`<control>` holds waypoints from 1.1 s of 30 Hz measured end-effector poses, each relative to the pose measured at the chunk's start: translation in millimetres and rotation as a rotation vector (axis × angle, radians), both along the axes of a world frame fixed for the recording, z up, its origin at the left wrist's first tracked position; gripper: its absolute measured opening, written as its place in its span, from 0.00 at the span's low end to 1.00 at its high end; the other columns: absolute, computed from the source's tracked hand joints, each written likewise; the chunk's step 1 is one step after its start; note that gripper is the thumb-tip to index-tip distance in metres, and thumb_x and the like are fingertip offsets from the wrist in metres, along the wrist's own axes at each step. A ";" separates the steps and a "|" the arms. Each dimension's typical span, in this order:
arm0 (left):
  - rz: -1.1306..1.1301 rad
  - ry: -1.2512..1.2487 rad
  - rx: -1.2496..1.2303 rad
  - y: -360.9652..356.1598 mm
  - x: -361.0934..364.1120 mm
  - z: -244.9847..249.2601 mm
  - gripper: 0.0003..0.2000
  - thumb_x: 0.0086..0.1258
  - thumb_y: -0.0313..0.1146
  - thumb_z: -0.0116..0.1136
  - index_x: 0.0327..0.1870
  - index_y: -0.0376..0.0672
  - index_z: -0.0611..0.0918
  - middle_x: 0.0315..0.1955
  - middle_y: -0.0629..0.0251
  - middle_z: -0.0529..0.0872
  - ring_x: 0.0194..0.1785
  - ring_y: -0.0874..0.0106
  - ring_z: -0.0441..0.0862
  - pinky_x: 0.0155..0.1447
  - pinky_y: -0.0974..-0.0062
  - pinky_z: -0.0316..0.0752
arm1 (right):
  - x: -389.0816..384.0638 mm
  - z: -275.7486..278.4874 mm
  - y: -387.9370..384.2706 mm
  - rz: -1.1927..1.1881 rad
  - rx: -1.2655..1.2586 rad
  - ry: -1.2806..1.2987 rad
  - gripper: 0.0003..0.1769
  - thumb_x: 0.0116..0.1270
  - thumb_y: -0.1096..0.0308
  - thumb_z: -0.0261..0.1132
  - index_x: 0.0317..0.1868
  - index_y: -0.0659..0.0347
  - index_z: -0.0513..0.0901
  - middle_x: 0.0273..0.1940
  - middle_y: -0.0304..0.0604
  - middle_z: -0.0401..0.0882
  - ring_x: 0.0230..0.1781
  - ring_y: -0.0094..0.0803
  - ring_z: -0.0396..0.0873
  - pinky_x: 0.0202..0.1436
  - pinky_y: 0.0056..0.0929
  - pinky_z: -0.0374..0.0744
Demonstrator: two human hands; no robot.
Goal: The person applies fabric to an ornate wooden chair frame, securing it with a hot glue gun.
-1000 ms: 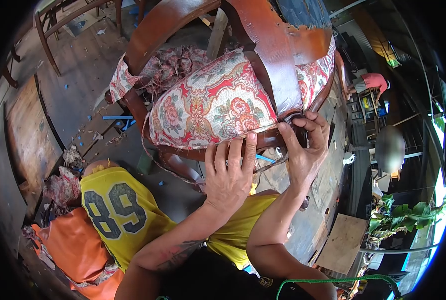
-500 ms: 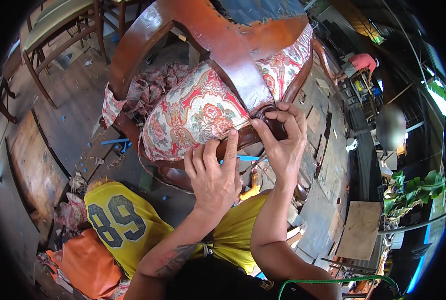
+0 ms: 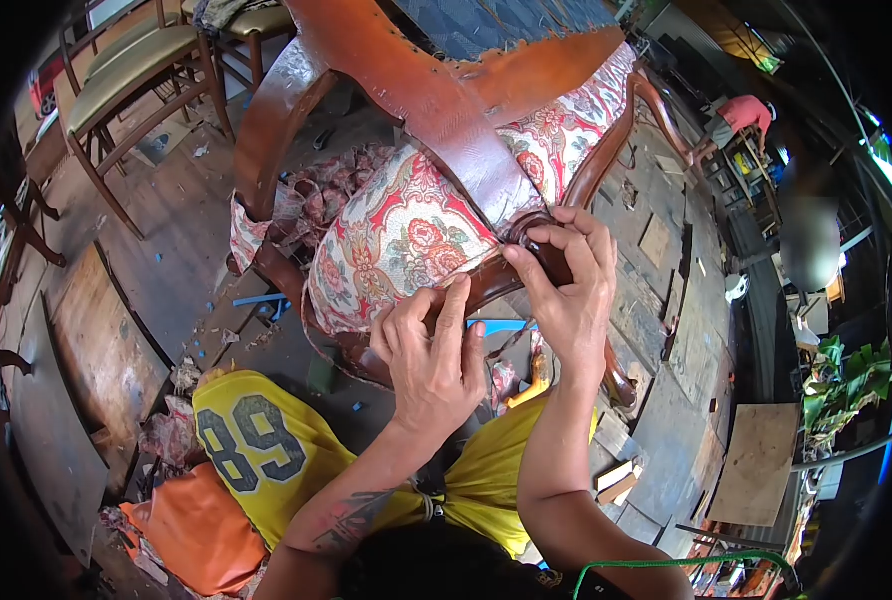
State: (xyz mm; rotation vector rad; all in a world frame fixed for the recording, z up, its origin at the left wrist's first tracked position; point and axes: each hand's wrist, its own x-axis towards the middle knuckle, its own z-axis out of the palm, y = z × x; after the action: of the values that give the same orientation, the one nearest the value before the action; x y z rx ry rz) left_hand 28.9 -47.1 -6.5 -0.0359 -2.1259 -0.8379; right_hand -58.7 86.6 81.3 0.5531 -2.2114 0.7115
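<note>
A carved wooden chair [image 3: 446, 120] has a seat covered in red and cream floral fabric [image 3: 421, 245]. My left hand [image 3: 431, 350] rests at the lower fabric edge, its index fingertip on the seam against the wooden rail and its thumb held apart. To its right, my right hand [image 3: 576, 285] grips the frame's carved corner, with the thumb on the fabric's end and the fingers curled over the dark wood. Whether a thin strip lies under the thumb is too small to tell. Blue fabric [image 3: 496, 30] covers the chair part at the top.
Chairs with pale seats [image 3: 136, 80] stand at the upper left. Orange material [image 3: 196, 530] lies beside the yellow cloth numbered 89 [image 3: 256, 440]. A person in a red top [image 3: 746, 115] bends at the upper right. Boards [image 3: 106, 340] cover parts of the floor.
The view has shifted, so the surroundings appear farther right. My left fingers are more bent and its thumb stands out more. My right hand keeps nearly the same hold on the corner.
</note>
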 end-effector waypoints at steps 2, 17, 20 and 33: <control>0.000 0.007 0.030 -1.7 -0.7 3.2 0.26 0.82 0.40 0.66 0.78 0.41 0.81 0.60 0.54 0.78 0.63 0.54 0.73 0.72 0.49 0.61 | -0.2 -0.4 -0.1 -0.002 -0.003 -0.006 0.18 0.58 0.65 0.88 0.46 0.59 0.93 0.60 0.48 0.87 0.60 0.48 0.82 0.65 0.46 0.80; -0.366 -0.134 0.544 8.6 11.7 -0.2 0.14 0.80 0.30 0.71 0.59 0.33 0.87 0.46 0.49 0.93 0.43 0.58 0.91 0.47 0.62 0.85 | -0.3 3.8 4.1 0.028 -0.026 -0.049 0.11 0.69 0.66 0.82 0.48 0.60 0.94 0.58 0.49 0.88 0.60 0.49 0.85 0.66 0.45 0.79; -0.362 -0.260 0.412 21.6 11.0 -8.7 0.19 0.81 0.38 0.70 0.63 0.33 0.87 0.52 0.44 0.93 0.47 0.50 0.92 0.52 0.58 0.87 | 3.5 9.2 11.2 0.080 -0.131 -0.100 0.07 0.74 0.71 0.76 0.49 0.62 0.94 0.57 0.52 0.89 0.57 0.49 0.87 0.62 0.44 0.84; -0.698 -0.683 0.719 37.6 -1.3 -6.9 0.19 0.81 0.39 0.72 0.64 0.34 0.89 0.51 0.49 0.95 0.52 0.66 0.94 0.57 0.69 0.85 | 105.7 -35.2 57.5 -0.002 -0.349 -0.518 0.11 0.82 0.68 0.72 0.47 0.71 0.91 0.35 0.47 0.90 0.32 0.31 0.83 0.39 0.33 0.80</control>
State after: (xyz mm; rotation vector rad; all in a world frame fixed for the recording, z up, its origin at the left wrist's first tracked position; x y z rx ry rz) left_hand 27.5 -9.5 -13.4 -0.1348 -2.2853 -2.2528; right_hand 47.0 144.1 46.1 0.1997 -2.4633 1.3250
